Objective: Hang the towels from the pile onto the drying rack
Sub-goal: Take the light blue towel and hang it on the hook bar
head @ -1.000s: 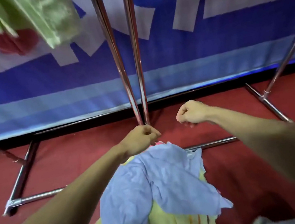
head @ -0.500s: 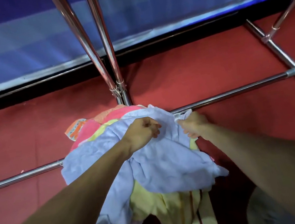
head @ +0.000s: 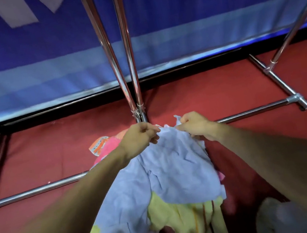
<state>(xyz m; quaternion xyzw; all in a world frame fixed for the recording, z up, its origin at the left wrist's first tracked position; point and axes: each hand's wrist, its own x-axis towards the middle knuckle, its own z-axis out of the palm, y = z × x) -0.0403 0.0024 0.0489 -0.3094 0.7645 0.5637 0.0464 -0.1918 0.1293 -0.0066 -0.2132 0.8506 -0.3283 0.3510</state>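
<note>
Your left hand (head: 139,137) and right hand (head: 194,124) each pinch the blue towel's (head: 169,166) top edge, pile (head: 187,216) beneath your wrists, rack (head: 129,63) just beyond your knuckles

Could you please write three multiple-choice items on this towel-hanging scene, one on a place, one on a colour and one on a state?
1. Where does the towel pile lie?
A. On the red floor by the rack's lower bar
B. On a table
C. Over the rack's top rail

2. What colour is the towel held by both hands?
A. Green
B. Light blue
C. Black

3. What is the state of the left hand and the right hand?
A. Both open and apart from the cloth
B. Only the right hand grips
C. Both shut on the towel's upper edge

Answers:
1. A: the pile rests on the red floor, across the lower bar.
2. B: the light blue towel is the one pinched, above the yellow towel.
3. C: both hands' fingers are curled around the gathered edge.
</note>
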